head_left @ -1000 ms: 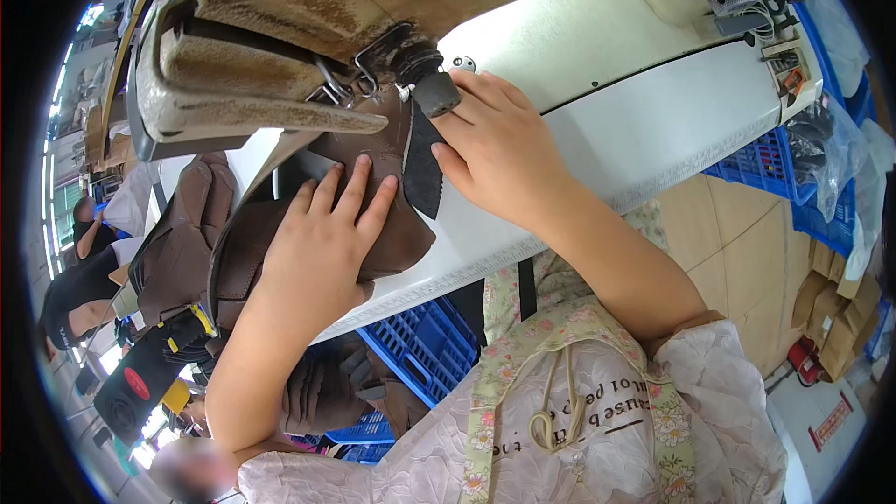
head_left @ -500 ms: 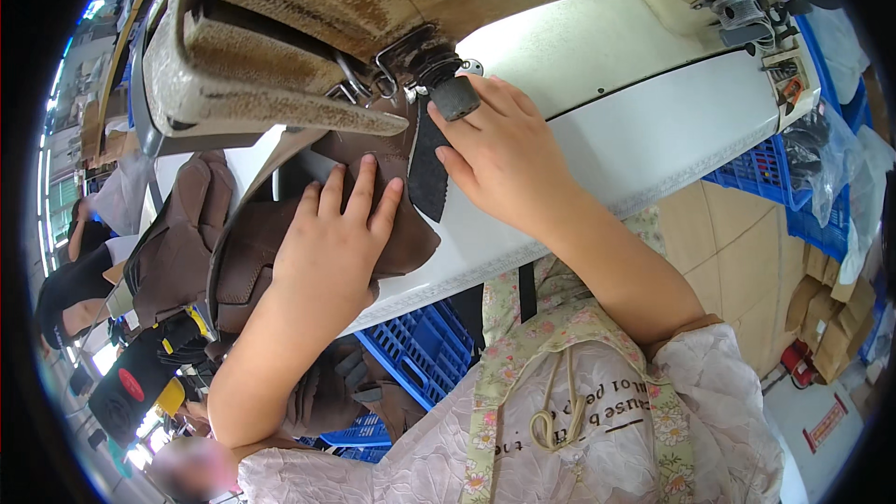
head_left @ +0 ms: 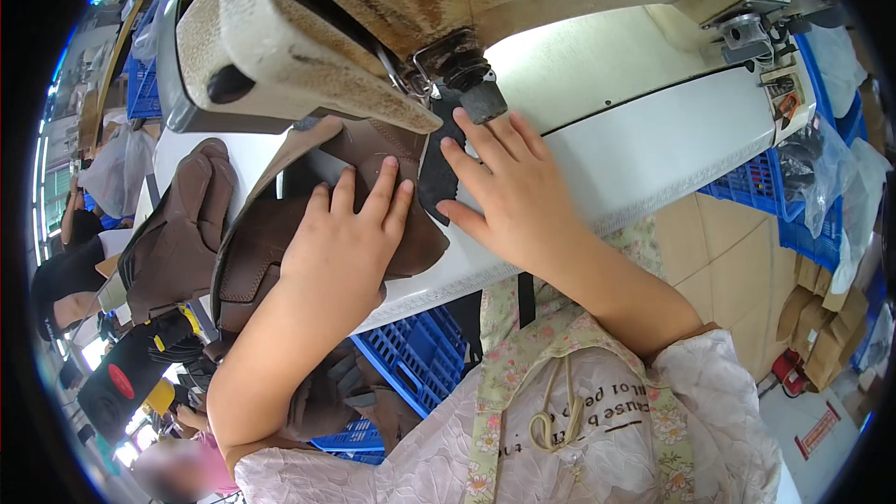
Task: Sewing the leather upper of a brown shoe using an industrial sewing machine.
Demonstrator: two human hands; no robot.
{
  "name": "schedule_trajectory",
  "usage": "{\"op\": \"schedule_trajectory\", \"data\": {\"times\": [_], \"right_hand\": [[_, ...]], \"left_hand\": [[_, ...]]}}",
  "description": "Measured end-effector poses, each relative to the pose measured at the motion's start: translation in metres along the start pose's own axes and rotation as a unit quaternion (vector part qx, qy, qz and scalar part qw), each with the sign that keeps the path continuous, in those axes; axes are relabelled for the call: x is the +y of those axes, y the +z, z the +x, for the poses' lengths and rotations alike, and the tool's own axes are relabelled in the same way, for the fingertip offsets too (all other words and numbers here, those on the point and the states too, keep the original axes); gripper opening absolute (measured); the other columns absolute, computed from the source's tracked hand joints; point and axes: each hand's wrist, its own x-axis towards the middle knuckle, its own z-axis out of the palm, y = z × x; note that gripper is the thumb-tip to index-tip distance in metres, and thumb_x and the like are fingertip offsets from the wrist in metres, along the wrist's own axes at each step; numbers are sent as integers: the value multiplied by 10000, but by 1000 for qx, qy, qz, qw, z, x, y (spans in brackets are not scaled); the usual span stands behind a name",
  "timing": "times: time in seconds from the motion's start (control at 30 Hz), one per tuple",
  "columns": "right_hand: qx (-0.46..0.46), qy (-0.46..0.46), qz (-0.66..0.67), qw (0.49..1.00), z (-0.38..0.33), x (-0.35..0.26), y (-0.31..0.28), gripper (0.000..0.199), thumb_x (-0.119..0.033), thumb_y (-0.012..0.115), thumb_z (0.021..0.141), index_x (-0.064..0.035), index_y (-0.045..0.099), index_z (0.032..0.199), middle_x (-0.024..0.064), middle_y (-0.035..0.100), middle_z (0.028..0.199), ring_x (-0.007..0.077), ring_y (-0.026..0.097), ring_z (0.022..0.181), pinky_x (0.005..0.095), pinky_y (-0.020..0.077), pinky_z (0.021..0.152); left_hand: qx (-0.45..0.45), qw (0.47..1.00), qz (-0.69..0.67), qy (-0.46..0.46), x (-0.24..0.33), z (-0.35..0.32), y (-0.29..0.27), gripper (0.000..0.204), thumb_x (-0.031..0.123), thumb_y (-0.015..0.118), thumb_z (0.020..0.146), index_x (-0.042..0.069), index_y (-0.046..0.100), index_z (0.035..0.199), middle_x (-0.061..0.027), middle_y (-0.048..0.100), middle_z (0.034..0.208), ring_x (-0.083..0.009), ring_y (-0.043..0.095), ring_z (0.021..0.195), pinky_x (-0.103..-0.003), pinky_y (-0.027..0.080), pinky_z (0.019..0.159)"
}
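Observation:
My left hand [head_left: 343, 245] lies flat, fingers spread, on a brown leather piece [head_left: 280, 224] that rests on the white sewing table [head_left: 644, 149]. Beside it, my right hand [head_left: 515, 196] presses down on a black strip [head_left: 435, 177] along the leather's right edge. Its fingertips reach up to the presser foot [head_left: 467, 84] of the worn cream sewing machine [head_left: 308, 28]. The needle itself is hidden behind the machine head.
More brown leather pieces [head_left: 177, 233] are stacked at the left of the table. Blue plastic crates [head_left: 411, 355] stand under the table and at the far right [head_left: 803, 215]. Another person [head_left: 65, 280] sits at the left rim. Cardboard [head_left: 821, 308] leans at the right.
The view has shifted so the hands sit lower and more central. Both hands stay flat on the leather and strip by the presser foot, and my left fingers have spread slightly.

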Motion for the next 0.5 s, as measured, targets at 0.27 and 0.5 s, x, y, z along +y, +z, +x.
{"op": "schedule_trajectory", "data": {"times": [0.27, 0.5], "right_hand": [[-15, -16, -5, 1000, 1, -1, 0, 531, -302, 754, 773, -5, 628, 1195, 152, 537, 1342, 339, 501, 1171, 526, 343, 1080], [-16, -13, -5, 1000, 2, -3, 1, 515, -286, 742, 780, 10, 633, 1187, 143, 543, 1312, 331, 455, 1274, 518, 325, 1103]], "left_hand": [[-10, 1000, 6, 5, 0, 1, -2, 982, 242, 827, 602, 20, 404, 1461, -188, 366, 1530, -410, 463, 1302, -448, 409, 1060], [6, 1000, 17, 11, -2, -1, 1, 988, 273, 839, 614, 29, 400, 1465, -184, 365, 1532, -401, 484, 1285, -421, 424, 1047]]}}
